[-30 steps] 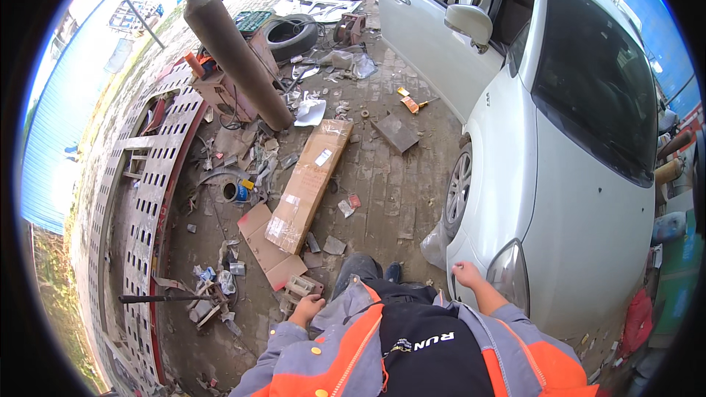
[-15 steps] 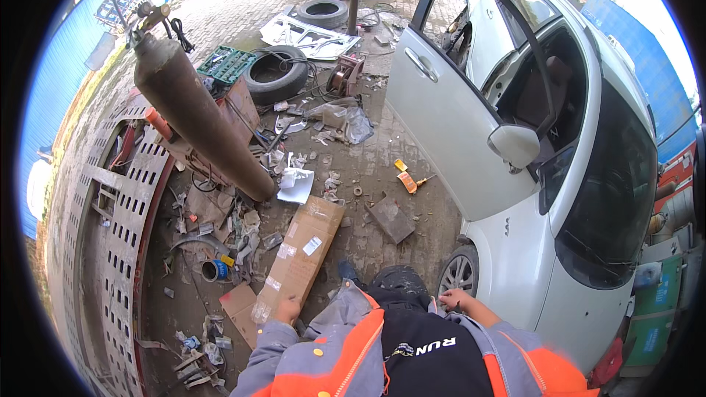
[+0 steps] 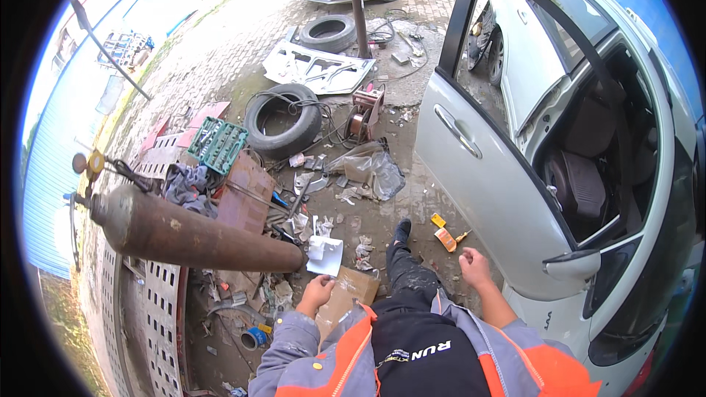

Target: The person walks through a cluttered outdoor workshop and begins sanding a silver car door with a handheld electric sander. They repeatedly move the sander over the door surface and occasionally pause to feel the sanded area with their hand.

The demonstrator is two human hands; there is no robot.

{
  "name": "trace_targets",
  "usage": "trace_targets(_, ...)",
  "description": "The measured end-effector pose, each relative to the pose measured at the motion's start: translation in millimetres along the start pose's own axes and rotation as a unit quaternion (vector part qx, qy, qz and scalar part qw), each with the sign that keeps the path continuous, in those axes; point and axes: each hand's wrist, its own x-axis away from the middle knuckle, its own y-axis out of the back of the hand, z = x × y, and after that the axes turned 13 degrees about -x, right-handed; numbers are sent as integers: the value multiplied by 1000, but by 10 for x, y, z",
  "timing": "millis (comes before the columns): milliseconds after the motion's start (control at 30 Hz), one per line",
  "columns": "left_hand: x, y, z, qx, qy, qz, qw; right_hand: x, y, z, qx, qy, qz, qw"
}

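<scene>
Left hand curled over cardboard box, grip I can't tell from here | right hand slack, unclenched, near white car door | littered, dirty paving, outdoor yard

Car repair yard: loose tyres, gas cylinder.

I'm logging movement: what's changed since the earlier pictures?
The left hand and right hand moved forward along the long brown cardboard box, toward the open white car door; neither visibly took or released anything. The brown metal cylinder and green tool case stayed put.
</scene>
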Motion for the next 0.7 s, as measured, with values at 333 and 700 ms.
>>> trace_targets(333,-2064,850,-823,-34,62,60,996,-4384,-3,3145,136,305,-232,914)
trace_targets(700,-5508,1745,-3010,-19,28,141,989,-6031,735,3444,223,-99,-168,955)
